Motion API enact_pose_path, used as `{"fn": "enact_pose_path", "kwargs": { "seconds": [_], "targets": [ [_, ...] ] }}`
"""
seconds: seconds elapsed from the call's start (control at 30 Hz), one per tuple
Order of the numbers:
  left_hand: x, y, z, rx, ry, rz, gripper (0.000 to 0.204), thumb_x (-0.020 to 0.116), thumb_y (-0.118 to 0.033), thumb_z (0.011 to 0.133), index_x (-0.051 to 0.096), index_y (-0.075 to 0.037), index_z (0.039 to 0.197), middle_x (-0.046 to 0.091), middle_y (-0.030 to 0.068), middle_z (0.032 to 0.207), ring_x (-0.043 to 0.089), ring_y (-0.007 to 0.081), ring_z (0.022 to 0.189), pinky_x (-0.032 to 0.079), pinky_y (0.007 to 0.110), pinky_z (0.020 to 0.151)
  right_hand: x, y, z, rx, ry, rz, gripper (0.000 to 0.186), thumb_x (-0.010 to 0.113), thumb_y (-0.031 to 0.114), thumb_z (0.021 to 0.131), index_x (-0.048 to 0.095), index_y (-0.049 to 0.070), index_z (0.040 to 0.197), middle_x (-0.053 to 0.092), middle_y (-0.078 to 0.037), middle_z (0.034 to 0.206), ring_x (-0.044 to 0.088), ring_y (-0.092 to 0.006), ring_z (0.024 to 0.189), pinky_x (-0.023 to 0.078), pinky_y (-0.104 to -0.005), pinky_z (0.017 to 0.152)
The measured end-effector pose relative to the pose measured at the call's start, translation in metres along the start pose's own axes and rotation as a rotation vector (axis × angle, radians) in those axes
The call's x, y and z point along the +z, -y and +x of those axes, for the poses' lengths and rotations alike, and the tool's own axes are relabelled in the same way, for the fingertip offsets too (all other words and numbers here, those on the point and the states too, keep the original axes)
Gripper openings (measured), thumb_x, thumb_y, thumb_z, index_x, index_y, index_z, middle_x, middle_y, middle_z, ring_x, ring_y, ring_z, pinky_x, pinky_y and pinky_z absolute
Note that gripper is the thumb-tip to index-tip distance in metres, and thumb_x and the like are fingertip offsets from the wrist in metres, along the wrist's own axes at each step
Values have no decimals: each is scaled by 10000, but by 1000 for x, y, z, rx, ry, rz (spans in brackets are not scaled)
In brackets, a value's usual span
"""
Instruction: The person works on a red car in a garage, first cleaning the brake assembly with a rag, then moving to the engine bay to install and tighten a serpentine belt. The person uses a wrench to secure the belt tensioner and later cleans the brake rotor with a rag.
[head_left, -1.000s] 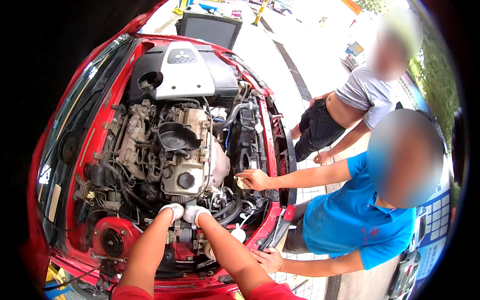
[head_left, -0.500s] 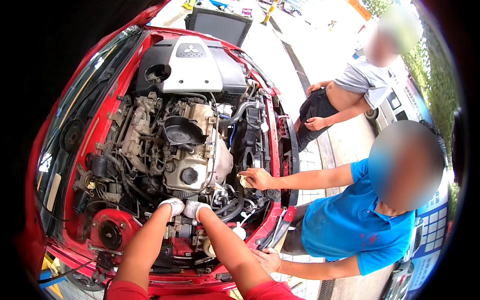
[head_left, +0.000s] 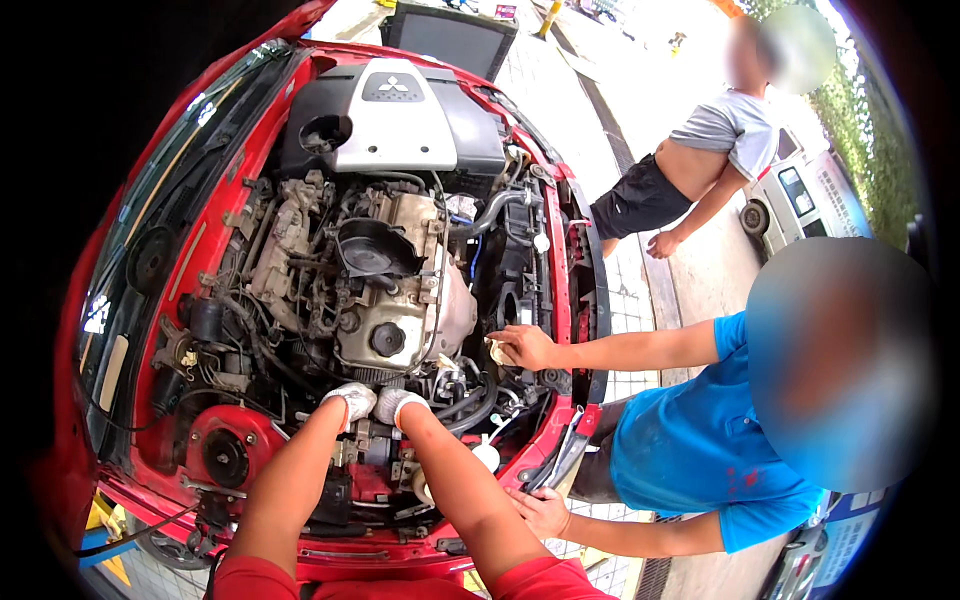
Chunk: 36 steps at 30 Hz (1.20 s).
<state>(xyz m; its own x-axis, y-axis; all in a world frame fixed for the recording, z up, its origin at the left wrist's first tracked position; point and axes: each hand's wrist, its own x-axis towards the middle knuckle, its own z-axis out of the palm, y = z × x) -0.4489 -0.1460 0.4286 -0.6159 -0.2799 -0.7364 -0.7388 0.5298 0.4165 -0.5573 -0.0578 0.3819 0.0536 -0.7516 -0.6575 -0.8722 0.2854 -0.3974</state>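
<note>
The white-gloved left hand [head_left: 356, 401] and right hand [head_left: 393, 404] are positioned side by side at the near end of the engine [head_left: 410, 310], inside the red car [head_left: 563, 290]; finger closure cannot be determined. The silver-and-black cover [head_left: 400, 130] at the far end bears an emblem [head_left: 392, 84] on a dark panel. A co-worker's hand [head_left: 527, 347], holding a pale cloth [head_left: 497, 352], occupies the space right of the engine.

Over on the right there's a person [head_left: 735, 125] in a grey tee and black shorts, plus a white van [head_left: 832, 190] and some greenery [head_left: 860, 120]. Up top: a big dark boxy thing [head_left: 448, 38], a yellow post [head_left: 550, 18] and a drain grate [head_left: 618, 142] cutting across pale ground [head_left: 560, 110].
</note>
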Motion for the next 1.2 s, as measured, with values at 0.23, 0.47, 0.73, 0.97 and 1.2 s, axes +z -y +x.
{"fn": "enact_pose_path", "kwargs": {
  "seconds": [0.23, 0.47, 0.73, 0.97, 1.2],
  "targets": [
    [-1, -17, -8, -113, 23, -259, 380, 490, -202, 934, 730, 16, 1132, 741, 141, 1182, 675, 237, 981, 536, 450, 876, 13, -24, 6, -68, 24, -101, 336, 557, 291, 887, 784, 98, 1042, 743, -170, 1134, 730, -301, 1032, 566, -415, 908],
    [27, 24, 27, 75, 76, 218, 352, 502, -136, 869, 740, -9, 1096, 734, 194, 1131, 721, 302, 944, 551, 456, 842, -34, 25, -41, -34, 37, -148, 384, 469, 200, 934, 742, 42, 1152, 677, -230, 1262, 671, -337, 1169, 534, -417, 998],
    [7, -4, 12, -51, 18, -84, 388, 489, -170, 879, 732, 1, 1129, 732, 201, 1144, 709, 338, 990, 536, 444, 891, 40, -69, 38, -99, -9, -268, 362, 501, 291, 955, 743, 84, 1126, 705, -215, 1194, 676, -353, 1125, 539, -439, 959],
    [-6, -17, -11, -96, 42, -128, 390, 493, -184, 890, 724, 7, 1140, 723, 212, 1161, 711, 332, 1018, 535, 448, 896, 4, -21, -4, -100, -25, -114, 376, 522, 271, 956, 695, 14, 1170, 677, -284, 1197, 672, -372, 1134, 532, -447, 973],
    [-4, -22, -16, -131, 81, -253, 395, 470, -144, 888, 717, 29, 1143, 702, 225, 1215, 711, 349, 1057, 544, 466, 902, 52, -64, 32, -325, -27, -431, 301, 515, 178, 944, 771, 71, 1061, 744, -199, 1090, 732, -324, 999, 568, -425, 887]
  ]
}}
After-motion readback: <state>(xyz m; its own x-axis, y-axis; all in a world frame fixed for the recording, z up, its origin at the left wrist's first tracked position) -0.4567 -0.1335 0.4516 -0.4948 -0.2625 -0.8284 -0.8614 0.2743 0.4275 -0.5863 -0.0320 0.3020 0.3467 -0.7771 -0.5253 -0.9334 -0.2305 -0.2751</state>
